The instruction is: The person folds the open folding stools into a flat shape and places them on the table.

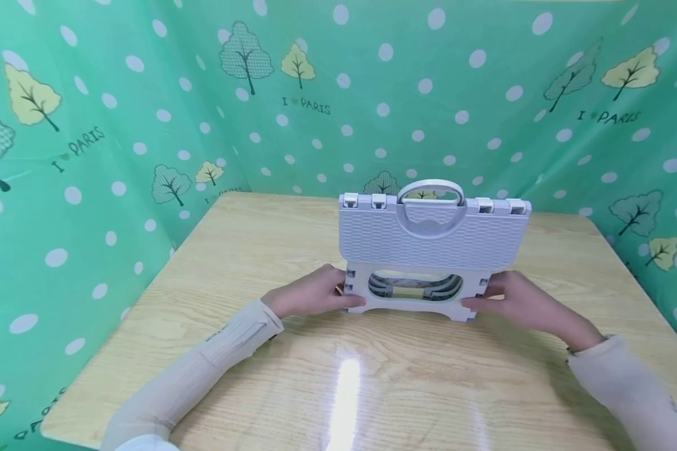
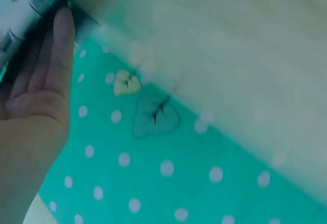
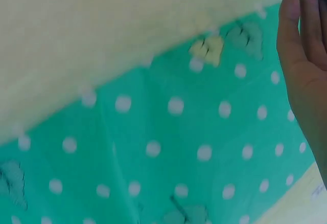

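A pale lilac folding step stool [image 1: 372, 235] is upright over the middle of the table, its woven-textured panel facing me. A rounded carry handle [image 1: 431, 184] rises from its hinged top edge. Below the panel, a white leg frame [image 1: 409, 305] has an oval opening. My left hand [image 1: 316, 291] grips the frame's left side, thumb in front. On the right side, my right hand [image 1: 521, 300] holds the frame likewise. Part of the stool shows beside the left fingers in the left wrist view. The right wrist view barely shows what the right fingers hold.
The light wood-grain table [image 1: 231, 250] extends around the stool, with a bright light reflection [image 1: 345, 401] near its front. Behind and to the left hangs a green dotted curtain [image 1: 316, 56] printed with trees.
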The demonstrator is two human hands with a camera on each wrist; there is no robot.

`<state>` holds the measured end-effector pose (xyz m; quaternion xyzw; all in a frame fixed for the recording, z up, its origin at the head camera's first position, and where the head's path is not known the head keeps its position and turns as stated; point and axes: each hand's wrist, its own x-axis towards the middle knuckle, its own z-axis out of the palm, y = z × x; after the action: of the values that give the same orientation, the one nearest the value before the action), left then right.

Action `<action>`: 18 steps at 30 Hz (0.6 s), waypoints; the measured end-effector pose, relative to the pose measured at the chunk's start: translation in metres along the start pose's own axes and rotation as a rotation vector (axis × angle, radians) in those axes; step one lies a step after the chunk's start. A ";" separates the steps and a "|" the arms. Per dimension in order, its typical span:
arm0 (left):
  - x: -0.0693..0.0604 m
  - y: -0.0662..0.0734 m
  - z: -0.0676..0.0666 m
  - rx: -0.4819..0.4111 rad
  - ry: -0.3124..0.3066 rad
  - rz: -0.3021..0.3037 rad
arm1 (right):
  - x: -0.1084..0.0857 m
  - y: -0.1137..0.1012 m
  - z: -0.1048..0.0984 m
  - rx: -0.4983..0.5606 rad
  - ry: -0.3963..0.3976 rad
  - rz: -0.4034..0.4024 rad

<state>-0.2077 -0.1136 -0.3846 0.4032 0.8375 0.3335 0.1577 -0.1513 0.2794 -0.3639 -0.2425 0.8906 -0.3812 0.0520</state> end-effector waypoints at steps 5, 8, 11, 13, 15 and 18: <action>-0.005 0.002 -0.018 0.160 0.108 -0.011 | -0.008 -0.006 -0.025 -0.145 0.021 -0.003; -0.007 0.004 -0.028 0.157 0.189 0.006 | -0.011 -0.009 -0.034 -0.180 0.044 0.017; -0.007 0.006 -0.031 0.109 0.202 0.028 | -0.010 -0.011 -0.035 -0.161 0.067 0.027; -0.006 0.006 -0.029 0.081 0.174 0.042 | -0.010 -0.011 -0.032 -0.123 0.066 0.022; -0.005 0.005 -0.026 0.048 0.141 0.054 | -0.010 -0.012 -0.028 -0.081 0.060 0.011; -0.003 0.004 -0.023 0.021 0.120 0.067 | -0.009 -0.014 -0.024 -0.038 0.058 -0.019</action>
<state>-0.2156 -0.1244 -0.3649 0.4118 0.8349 0.3535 0.0919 -0.1441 0.2910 -0.3376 -0.2408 0.8966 -0.3713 0.0178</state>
